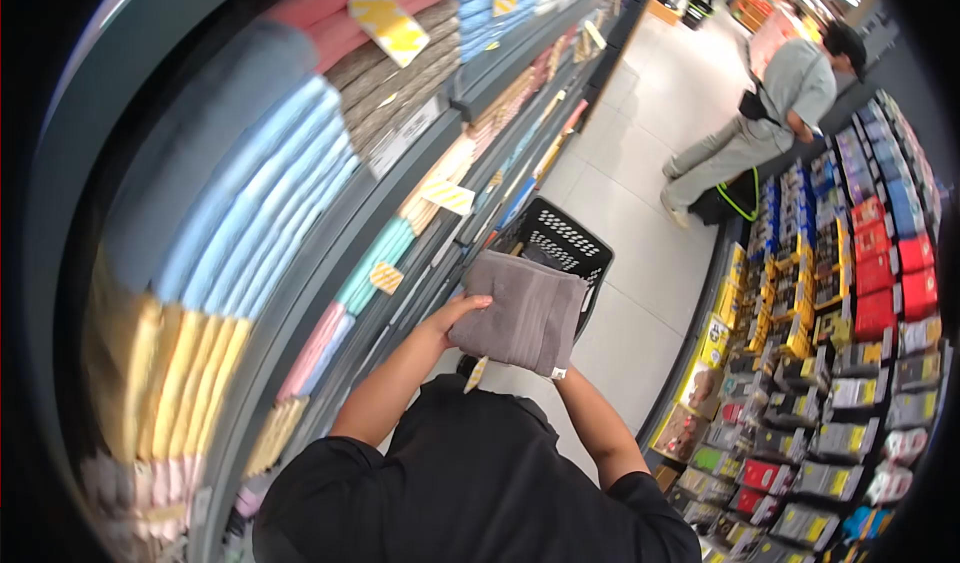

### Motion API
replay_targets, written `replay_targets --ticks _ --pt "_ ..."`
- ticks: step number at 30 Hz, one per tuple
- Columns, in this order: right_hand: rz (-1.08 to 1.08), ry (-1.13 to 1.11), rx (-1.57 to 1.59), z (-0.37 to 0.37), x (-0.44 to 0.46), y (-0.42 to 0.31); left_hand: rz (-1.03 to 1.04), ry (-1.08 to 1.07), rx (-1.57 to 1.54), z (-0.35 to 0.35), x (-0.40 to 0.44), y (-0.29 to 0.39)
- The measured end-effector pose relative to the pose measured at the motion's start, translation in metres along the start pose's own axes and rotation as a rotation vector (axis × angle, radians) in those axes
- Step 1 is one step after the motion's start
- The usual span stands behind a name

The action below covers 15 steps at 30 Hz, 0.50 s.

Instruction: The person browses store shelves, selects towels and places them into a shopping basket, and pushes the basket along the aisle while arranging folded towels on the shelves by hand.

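One folded grey-brown terry towel lies between the hands, apparently supported flat to keep its folds together. The left hand pinches its edge, thumb on top; the right hand is mostly hidden, its grip unclear. Beyond them sits a black perforated plastic basket.

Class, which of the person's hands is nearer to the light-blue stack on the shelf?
Left. The left hand holds the grey towel on the side facing the light-blue stack; the right hand, hidden by the towel, is on its far side.
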State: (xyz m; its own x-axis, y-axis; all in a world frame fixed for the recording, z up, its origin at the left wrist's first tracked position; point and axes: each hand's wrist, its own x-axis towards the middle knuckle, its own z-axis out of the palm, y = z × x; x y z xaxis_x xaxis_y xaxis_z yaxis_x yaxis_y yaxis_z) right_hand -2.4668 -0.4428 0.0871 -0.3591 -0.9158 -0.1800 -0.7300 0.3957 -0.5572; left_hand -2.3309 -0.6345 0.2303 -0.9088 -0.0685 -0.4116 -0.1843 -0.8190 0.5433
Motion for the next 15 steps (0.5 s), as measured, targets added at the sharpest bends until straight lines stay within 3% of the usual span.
replay_targets --ticks 8,15 --pt "-0.077 -0.045 -0.004 -0.006 0.001 -0.006 0.057 0.059 -0.114 0.009 -0.055 -0.050" --pt "-0.180 0.003 0.058 0.015 -0.063 -0.015 0.142 0.240 -0.237 0.023 -0.096 -0.112"
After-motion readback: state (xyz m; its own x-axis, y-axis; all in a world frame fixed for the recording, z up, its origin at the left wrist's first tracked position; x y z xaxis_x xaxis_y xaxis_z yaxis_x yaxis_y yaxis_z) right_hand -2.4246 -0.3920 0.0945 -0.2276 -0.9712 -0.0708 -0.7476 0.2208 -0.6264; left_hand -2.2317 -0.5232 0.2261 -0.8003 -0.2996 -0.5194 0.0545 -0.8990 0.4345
